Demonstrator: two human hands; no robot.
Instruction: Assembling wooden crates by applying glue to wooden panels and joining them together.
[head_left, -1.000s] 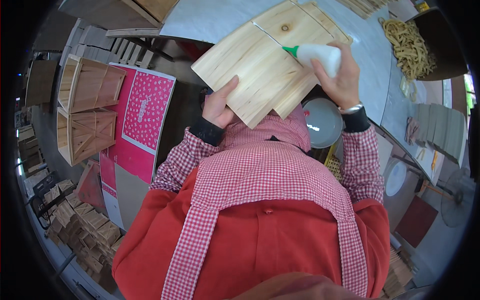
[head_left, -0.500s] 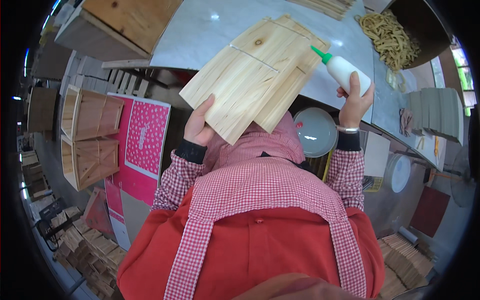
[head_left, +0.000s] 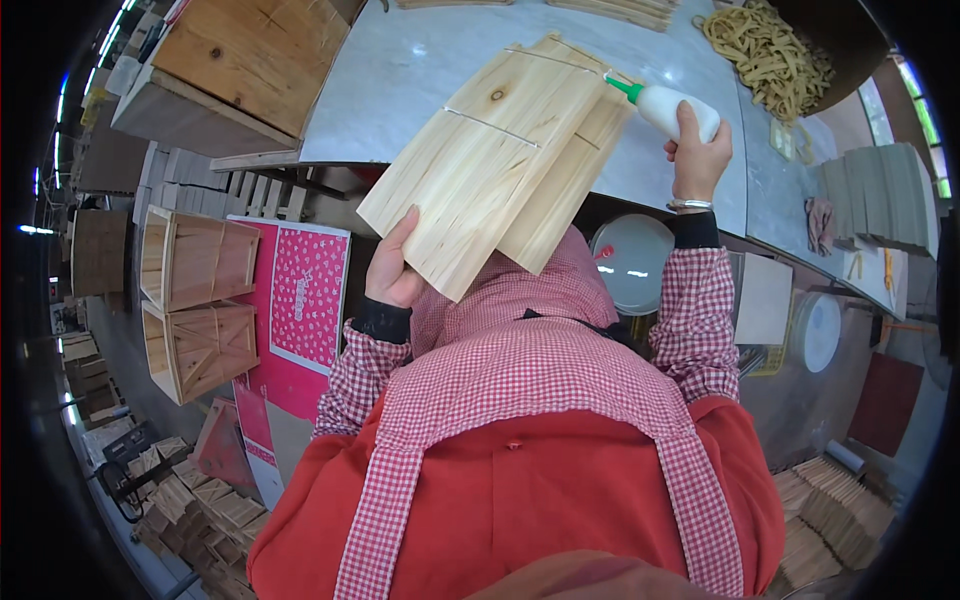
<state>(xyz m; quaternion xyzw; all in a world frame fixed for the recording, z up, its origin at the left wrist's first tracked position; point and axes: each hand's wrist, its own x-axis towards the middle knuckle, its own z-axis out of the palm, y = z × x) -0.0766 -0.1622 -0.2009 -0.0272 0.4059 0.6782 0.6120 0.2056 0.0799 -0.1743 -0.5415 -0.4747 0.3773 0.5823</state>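
My left hand (head_left: 393, 270) grips the near edge of a stack of pale wooden boards (head_left: 500, 150), held tilted above the edge of a grey worktable (head_left: 400, 90). My right hand (head_left: 697, 150) holds a white glue bottle (head_left: 672, 108) with a green nozzle. The nozzle tip touches the far right corner of the boards. Thin lines run across the top board's face.
A pile of yellow rubber bands (head_left: 765, 55) lies at the table's far right. Wooden crates (head_left: 195, 300) and a pink carton (head_left: 300, 320) stand on the floor to my left. A white round lid (head_left: 635, 265) sits below the table, and bundled wood strips (head_left: 840, 510) lie lower right.
The boards and my left hand have shifted toward me and left. My right hand moved the glue bottle from over the board's middle out to its far right corner.
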